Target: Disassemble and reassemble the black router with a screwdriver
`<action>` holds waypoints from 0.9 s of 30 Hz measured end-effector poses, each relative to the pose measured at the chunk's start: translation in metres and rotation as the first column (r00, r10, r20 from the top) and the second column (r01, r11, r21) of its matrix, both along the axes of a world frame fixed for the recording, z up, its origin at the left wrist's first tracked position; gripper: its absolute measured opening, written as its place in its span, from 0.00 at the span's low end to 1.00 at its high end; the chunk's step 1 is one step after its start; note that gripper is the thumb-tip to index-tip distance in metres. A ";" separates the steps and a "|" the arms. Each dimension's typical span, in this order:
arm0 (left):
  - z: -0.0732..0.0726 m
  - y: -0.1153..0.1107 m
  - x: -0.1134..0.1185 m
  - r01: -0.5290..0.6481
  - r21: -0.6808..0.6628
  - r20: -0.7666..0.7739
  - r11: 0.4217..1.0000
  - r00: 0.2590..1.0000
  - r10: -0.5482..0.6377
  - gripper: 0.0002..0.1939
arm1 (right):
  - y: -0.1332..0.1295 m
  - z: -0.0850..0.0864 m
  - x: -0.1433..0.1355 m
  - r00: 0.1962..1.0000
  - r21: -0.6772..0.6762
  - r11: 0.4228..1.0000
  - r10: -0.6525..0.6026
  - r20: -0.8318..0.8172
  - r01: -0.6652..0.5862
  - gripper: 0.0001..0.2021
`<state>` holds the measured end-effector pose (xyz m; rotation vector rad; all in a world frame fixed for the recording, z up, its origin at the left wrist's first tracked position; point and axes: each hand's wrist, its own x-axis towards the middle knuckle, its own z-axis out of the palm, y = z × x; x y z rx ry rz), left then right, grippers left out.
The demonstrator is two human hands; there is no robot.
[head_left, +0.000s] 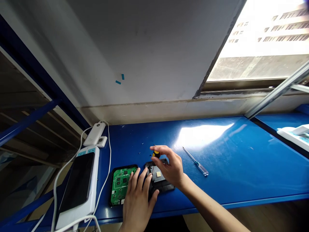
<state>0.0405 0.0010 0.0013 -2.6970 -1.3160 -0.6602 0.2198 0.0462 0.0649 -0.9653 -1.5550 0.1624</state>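
Observation:
My right hand (170,164) pinches the short yellow-and-black handle of a screwdriver (156,154) between thumb and fingers. It is over the upper part of an opened black plastic housing (165,186), which has a grey metal plate (161,182) with a pale square pad (158,174). The tool's tip is hard to make out. My left hand (138,196) lies with fingers stretched across the housing's left side and the edge of the other half. That half holds a green circuit board (120,182), partly covered by the fingers.
A screwdriver with a clear blue handle (201,168) lies to the right. Tiny screws (139,153) are scattered behind the housing. On the left, a phone (78,182) rests on a white power strip (96,164), near a white power bank (95,133) and cables (109,154).

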 end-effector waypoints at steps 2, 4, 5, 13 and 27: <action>0.000 0.000 0.000 0.002 -0.005 -0.004 1.000 1.000 -0.002 0.19 | -0.001 0.004 -0.001 1.000 -0.007 1.000 0.016 0.021 -0.016 0.12; 0.000 -0.001 0.000 0.001 -0.004 -0.007 1.000 1.000 -0.001 0.19 | -0.002 0.006 -0.003 0.999 -0.006 0.999 0.034 0.033 -0.034 0.12; -0.001 -0.001 0.001 -0.001 -0.002 -0.008 1.000 1.000 0.001 0.19 | -0.003 0.008 -0.003 0.998 -0.007 0.999 0.044 0.040 -0.044 0.12; -0.002 -0.001 0.003 -0.025 0.023 0.011 0.999 1.000 0.025 0.17 | -0.006 0.020 -0.008 0.993 0.005 0.999 0.044 0.107 -0.045 0.09; 0.000 -0.002 0.004 -0.022 0.010 0.036 1.000 0.999 0.021 0.19 | -0.012 0.032 -0.003 0.988 -0.036 0.999 -0.012 0.153 0.017 0.06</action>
